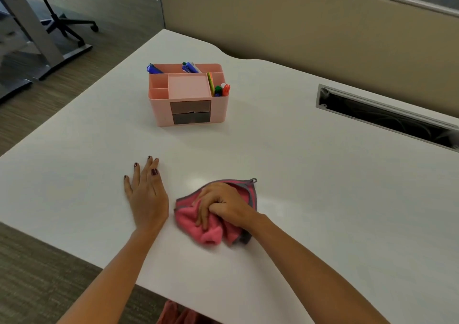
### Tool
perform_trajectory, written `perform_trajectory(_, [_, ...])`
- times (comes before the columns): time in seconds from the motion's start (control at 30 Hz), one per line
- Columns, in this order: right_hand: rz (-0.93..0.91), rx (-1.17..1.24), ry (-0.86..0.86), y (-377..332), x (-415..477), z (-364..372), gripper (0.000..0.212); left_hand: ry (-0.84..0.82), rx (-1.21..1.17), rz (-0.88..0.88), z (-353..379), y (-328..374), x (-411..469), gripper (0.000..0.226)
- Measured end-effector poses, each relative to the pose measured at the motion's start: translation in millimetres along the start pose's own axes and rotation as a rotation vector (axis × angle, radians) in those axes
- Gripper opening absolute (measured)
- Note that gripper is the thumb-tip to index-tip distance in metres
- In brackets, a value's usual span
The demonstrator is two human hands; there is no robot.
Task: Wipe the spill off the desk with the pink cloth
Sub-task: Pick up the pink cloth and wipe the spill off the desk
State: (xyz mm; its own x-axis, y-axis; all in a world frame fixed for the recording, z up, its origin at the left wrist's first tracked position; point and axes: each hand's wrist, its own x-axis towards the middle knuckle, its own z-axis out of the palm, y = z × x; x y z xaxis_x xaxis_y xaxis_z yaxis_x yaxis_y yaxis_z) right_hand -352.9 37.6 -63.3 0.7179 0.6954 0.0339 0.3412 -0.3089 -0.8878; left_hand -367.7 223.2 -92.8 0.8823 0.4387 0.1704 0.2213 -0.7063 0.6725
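The pink cloth, edged in grey, lies bunched on the white desk near its front edge. My right hand presses down on top of it, fingers curled into the fabric. My left hand rests flat on the desk just left of the cloth, fingers spread and holding nothing. A faint shiny patch shows on the desk just beyond the cloth; I cannot tell whether it is liquid or glare.
A pink desk organiser with pens and two small drawers stands further back. A cable slot is cut into the desk at the right. A tan partition backs the desk. An office chair base stands on the floor at the left.
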Motion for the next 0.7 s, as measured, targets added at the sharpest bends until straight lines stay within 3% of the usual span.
perform_trajectory(0.17, [0.072, 0.048, 0.151, 14, -39, -37, 0.025, -0.012, 0.09, 0.02, 1, 0, 0, 0.055])
perform_trajectory(0.3, [0.194, -0.011, 0.595, 37, -83, -76, 0.029, -0.026, 0.125, 0.031, 1, 0, -1, 0.056])
perform_trajectory(0.4, [0.393, -0.186, 0.957, 45, -104, -88, 0.033, -0.04, 0.163, 0.034, 2, 1, -2, 0.059])
perform_trajectory(0.5, [0.584, -0.301, 1.201, 43, -101, -77, 0.035, -0.049, 0.174, 0.033, 2, 3, -2, 0.06])
perform_trajectory(0.6, [0.766, -0.397, 1.31, 33, -78, -50, 0.038, -0.057, 0.191, 0.033, 1, 4, -3, 0.06])
perform_trajectory(0.7, [0.819, -0.461, 1.225, 17, -47, -17, 0.039, -0.064, 0.211, 0.036, 1, 5, -4, 0.06])
